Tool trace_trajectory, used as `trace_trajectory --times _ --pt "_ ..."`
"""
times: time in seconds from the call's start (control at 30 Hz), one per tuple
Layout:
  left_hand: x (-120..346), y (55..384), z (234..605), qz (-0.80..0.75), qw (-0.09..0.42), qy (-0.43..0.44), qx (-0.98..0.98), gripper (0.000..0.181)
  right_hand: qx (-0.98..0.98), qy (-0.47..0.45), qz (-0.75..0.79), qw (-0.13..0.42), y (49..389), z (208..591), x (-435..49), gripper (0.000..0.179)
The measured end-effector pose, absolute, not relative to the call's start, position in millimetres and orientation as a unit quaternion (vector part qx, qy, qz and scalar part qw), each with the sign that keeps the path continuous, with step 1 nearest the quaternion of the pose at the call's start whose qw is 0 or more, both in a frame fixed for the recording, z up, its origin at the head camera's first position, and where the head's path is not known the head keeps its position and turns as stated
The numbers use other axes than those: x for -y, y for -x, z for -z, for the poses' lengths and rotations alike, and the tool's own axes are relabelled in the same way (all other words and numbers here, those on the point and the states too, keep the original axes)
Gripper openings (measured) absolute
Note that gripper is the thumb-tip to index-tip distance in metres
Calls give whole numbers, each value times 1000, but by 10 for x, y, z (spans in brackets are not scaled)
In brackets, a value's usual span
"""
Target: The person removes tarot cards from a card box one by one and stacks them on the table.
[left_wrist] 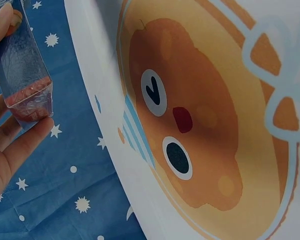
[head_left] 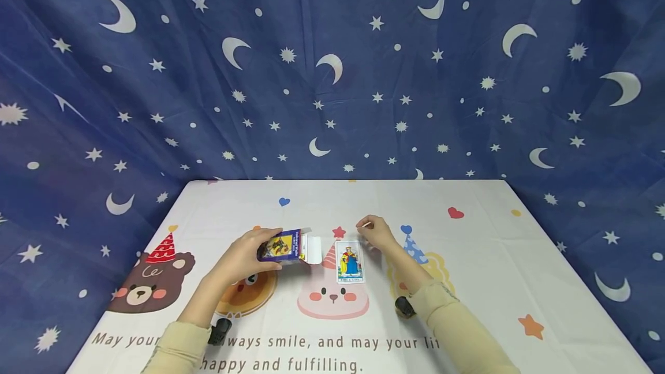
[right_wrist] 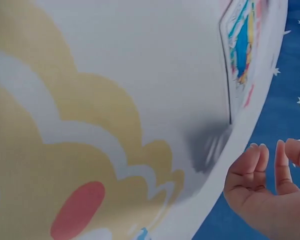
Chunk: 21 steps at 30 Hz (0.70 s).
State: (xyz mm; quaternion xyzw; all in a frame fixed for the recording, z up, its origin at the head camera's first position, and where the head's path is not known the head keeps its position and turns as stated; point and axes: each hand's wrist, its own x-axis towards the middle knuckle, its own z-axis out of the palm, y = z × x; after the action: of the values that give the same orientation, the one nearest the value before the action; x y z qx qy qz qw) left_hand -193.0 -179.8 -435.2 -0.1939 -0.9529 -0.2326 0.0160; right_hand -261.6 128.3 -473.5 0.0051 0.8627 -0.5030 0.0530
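Observation:
My left hand [head_left: 244, 257] grips a purple tarot card box [head_left: 283, 247], thumb on one side and fingers on the other. The box's white end flap [head_left: 313, 250] stands open, facing right. In the left wrist view, the clear-wrapped bottom end of the box [left_wrist: 27, 80] shows between the fingers. A tarot card [head_left: 350, 262] with a robed figure lies face up on the table, right of the box; whether more cards lie under it, I cannot tell. Just above and right of that card hovers my right hand [head_left: 378, 233], fingers loosely bent with nothing between them.
A white tablecloth [head_left: 483, 235] printed with cartoon animals, hearts and lettering covers the table. Behind the table hangs a blue curtain [head_left: 363, 137] with moons and stars. Each wrist wears a small black device [head_left: 404, 307].

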Motion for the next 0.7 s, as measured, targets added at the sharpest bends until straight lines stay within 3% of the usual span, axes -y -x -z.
trace_trajectory --times 0.43,0.7 --pt "1736 1946 4381 234 17 205 950 76 -814 7 579 42 2479 4601 -1229 10" --pt "1696 1971 4355 231 24 219 948 77 -798 -26 598 68 2432 4476 -1122 18"
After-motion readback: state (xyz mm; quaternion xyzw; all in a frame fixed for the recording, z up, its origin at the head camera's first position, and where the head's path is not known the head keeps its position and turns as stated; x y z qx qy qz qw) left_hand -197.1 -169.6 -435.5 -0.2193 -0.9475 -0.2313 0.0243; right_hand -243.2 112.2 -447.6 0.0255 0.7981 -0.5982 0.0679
